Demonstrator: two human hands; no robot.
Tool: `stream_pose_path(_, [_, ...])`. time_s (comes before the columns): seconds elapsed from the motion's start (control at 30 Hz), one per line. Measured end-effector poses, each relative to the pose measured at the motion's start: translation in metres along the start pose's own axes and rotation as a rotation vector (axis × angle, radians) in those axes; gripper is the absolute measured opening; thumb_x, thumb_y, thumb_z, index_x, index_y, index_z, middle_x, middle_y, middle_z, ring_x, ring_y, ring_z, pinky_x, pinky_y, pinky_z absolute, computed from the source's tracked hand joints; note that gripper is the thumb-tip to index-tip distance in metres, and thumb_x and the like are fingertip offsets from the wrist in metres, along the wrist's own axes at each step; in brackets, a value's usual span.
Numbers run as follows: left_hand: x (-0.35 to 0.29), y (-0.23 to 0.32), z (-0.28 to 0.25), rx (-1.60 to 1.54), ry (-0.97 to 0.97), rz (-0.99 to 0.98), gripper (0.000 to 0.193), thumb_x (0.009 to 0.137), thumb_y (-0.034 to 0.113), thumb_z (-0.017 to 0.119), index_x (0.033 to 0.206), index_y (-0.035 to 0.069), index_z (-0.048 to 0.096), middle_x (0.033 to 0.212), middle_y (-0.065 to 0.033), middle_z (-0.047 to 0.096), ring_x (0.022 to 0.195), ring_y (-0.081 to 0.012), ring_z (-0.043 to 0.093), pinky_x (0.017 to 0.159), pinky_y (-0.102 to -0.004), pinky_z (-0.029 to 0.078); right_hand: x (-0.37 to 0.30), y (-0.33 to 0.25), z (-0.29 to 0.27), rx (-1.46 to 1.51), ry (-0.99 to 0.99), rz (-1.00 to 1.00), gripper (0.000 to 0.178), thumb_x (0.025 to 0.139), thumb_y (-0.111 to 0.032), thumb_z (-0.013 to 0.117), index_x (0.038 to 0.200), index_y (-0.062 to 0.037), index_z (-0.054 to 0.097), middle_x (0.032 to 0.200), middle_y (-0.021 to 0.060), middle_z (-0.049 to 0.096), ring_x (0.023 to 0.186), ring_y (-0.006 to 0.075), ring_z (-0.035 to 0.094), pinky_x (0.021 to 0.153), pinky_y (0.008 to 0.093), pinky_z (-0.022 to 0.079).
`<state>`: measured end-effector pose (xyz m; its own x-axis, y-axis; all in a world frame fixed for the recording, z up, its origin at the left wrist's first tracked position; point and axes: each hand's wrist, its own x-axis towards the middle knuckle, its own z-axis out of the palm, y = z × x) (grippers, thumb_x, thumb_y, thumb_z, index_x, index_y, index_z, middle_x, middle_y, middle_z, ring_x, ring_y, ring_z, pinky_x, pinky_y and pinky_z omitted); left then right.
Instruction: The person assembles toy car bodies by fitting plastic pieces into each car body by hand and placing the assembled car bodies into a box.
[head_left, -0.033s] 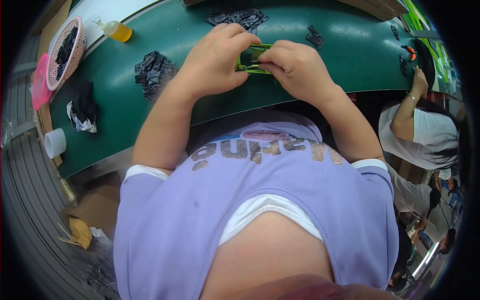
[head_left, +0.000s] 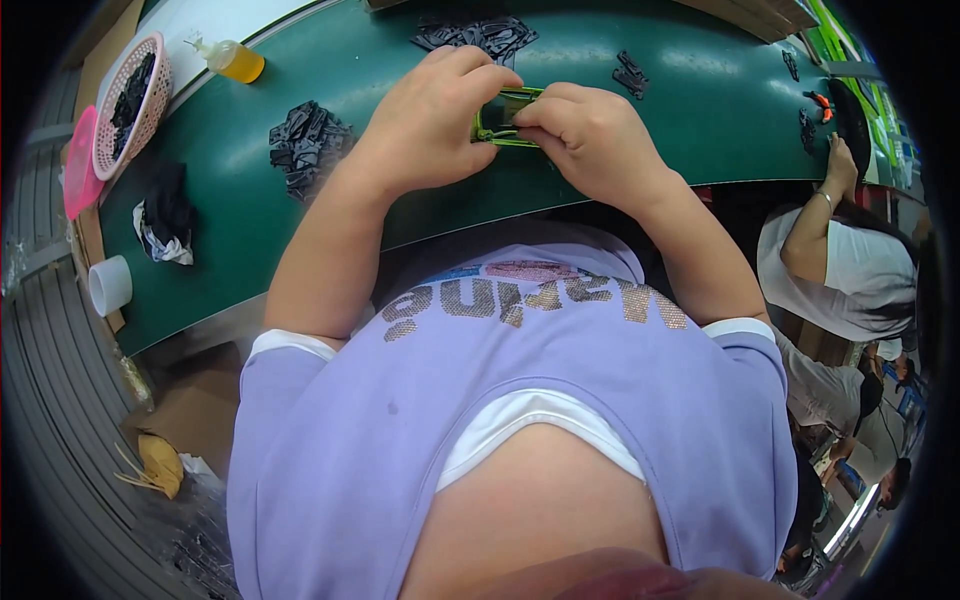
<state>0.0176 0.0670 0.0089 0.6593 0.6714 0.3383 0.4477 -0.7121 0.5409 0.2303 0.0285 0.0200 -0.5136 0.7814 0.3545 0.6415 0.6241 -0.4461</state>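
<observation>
Between my hands is a bright green plastic frame-shaped part (head_left: pixel 512 141), held over the green table. My left hand (head_left: pixel 436 120) grips its left end, thumb at the near edge and fingers at the far edge. At its right end my right hand (head_left: pixel 592 135) is closed, thumb and fingers pinched together on the part. Inside the frame a thin piece shows, too small to make out. My fingers hide both ends of it. A pile of black plastic parts (head_left: pixel 305 150) lies left of my left wrist, and another black pile (head_left: pixel 480 38) lies beyond my hands.
Small black pieces (head_left: pixel 630 75) lie right of my hands. At the left are a bottle of yellow liquid (head_left: pixel 236 62), a pink basket (head_left: pixel 160 95) of black parts, a dark cloth (head_left: pixel 168 215) and a white cup (head_left: pixel 110 285). A co-worker (head_left: pixel 835 255) sits at the right.
</observation>
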Motion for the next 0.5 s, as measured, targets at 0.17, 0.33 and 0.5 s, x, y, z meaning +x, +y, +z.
stream_pose_path(0.17, [-0.0011, 0.0008, -0.0003, 0.002, -0.001, -0.005, 0.054, 0.062, 0.003, 0.075, 0.114, 0.006, 0.063, 0.108, -0.0115, 0.061, 0.106, -0.0337, 0.057, 0.09, -0.041, 0.049, 0.0005, -0.0013, 0.0038, 0.004, -0.07, 0.019, 0.013, 0.082, -0.003, 0.061, 0.087, -0.0055, 0.072, 0.084, 0.0097, 0.068, 0.078, 0.0305, 0.067, 0.069, 0.0414, 0.054])
stream_pose_path(0.33, [-0.0012, -0.0006, 0.0001, -0.009, 0.006, 0.0, 0.054, 0.061, 0.003, 0.075, 0.114, 0.006, 0.064, 0.106, -0.0118, 0.061, 0.104, -0.0335, 0.058, 0.089, -0.0409, 0.049, -0.0014, -0.0062, 0.0052, -0.048, -0.081, 0.018, 0.015, 0.081, -0.001, 0.06, 0.088, -0.0042, 0.072, 0.084, 0.0114, 0.068, 0.08, 0.0315, 0.067, 0.072, 0.0424, 0.054])
stream_pose_path(0.5, [-0.0008, -0.0025, 0.001, -0.015, 0.015, 0.027, 0.054, 0.06, 0.003, 0.075, 0.113, 0.006, 0.064, 0.104, -0.0115, 0.061, 0.102, -0.0337, 0.058, 0.087, -0.0408, 0.049, -0.0004, -0.0042, 0.0035, 0.005, -0.11, 0.029, 0.016, 0.079, 0.0, 0.06, 0.089, -0.004, 0.072, 0.085, 0.0121, 0.068, 0.083, 0.0327, 0.067, 0.075, 0.0435, 0.053])
